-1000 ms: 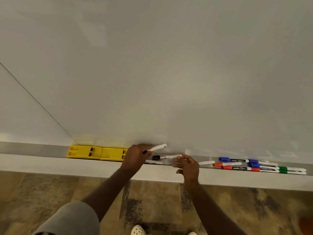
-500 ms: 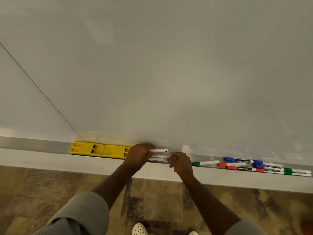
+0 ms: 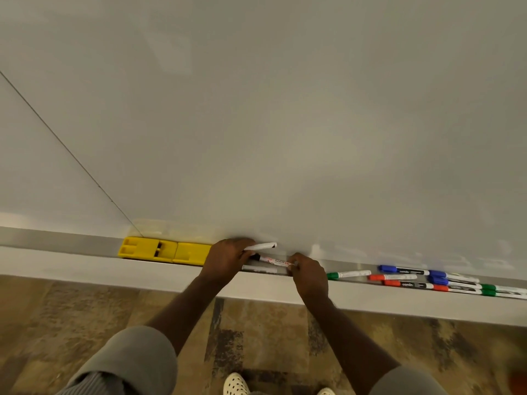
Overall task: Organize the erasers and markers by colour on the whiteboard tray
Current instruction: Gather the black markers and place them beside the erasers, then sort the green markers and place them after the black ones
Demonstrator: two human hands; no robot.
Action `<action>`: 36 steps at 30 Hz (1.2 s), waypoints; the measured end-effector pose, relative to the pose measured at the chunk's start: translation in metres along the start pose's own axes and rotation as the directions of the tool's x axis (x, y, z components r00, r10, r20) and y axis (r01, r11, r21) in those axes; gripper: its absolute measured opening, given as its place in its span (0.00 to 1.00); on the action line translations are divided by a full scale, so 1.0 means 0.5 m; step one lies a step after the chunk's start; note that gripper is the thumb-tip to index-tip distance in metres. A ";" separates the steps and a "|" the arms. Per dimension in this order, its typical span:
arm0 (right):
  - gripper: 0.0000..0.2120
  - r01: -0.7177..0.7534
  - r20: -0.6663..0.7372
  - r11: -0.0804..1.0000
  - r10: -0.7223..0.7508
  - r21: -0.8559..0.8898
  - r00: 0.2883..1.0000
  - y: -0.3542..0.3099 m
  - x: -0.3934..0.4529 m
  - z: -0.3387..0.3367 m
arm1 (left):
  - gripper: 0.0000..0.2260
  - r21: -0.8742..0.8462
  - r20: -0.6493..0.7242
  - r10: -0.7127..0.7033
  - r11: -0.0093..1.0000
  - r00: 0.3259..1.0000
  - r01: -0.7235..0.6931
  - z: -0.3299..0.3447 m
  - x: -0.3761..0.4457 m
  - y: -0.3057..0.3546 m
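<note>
My left hand grips a white marker just above the metal whiteboard tray. My right hand pinches the right end of a black-capped marker lying between both hands. Another white marker lies in the tray below it. Two yellow erasers sit side by side to the left of my left hand. On the right lie a green marker, red markers, blue markers and more green ones.
The whiteboard fills the upper view, with a thin seam line on its left. A white ledge runs under the tray. Below is patterned flooring, and my shoes show at the bottom edge.
My left hand has lowered its white marker toward the tray. My right hand moved left and took hold of the black-capped marker's end, uncovering the green marker on its right.
</note>
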State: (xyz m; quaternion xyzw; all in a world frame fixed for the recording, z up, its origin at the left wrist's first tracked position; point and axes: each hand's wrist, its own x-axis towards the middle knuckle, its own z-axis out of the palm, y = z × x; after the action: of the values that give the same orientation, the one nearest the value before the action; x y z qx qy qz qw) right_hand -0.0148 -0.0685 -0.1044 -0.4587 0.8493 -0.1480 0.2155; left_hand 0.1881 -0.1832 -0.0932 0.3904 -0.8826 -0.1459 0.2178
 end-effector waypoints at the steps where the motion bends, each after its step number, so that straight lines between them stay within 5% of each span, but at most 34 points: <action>1: 0.05 0.007 -0.009 1.000 -0.007 0.016 1.000 -0.003 0.000 0.003 | 0.08 -0.001 -0.008 0.000 1.000 1.000 0.000 -0.004 -0.003 -0.005; 9: 0.08 0.125 -0.001 0.992 -0.125 0.032 0.992 -0.038 0.005 0.028 | 0.09 0.083 0.041 0.048 0.995 0.998 -0.051 -0.014 -0.006 -0.010; 19: 0.07 0.113 -0.093 0.986 -0.102 0.123 0.990 0.103 -0.056 -0.043 | 0.12 0.208 0.244 0.178 0.951 0.953 -0.231 0.027 0.011 0.047; 24: 0.07 0.065 -0.114 0.982 -0.045 0.178 0.992 0.164 -0.099 -0.066 | 0.14 0.223 0.190 0.274 0.923 0.943 -0.314 0.053 -0.008 0.024; 31: 0.08 0.009 -0.190 0.971 0.037 0.239 0.981 0.206 -0.129 -0.119 | 0.08 0.221 0.128 0.232 0.941 0.964 -0.255 0.060 -0.016 0.013; 36: 0.07 0.014 -0.299 0.967 0.065 0.256 0.952 0.267 -0.112 -0.199 | 0.11 0.079 0.099 0.259 0.960 0.961 -0.267 0.051 0.025 0.105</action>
State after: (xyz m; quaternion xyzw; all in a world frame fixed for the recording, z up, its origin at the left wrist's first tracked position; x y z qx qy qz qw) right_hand -0.1328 0.0553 -0.0657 -0.3879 0.8520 -0.3220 0.1411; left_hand 0.1350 -0.1560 -0.0891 0.2723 -0.9411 -0.0919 0.1782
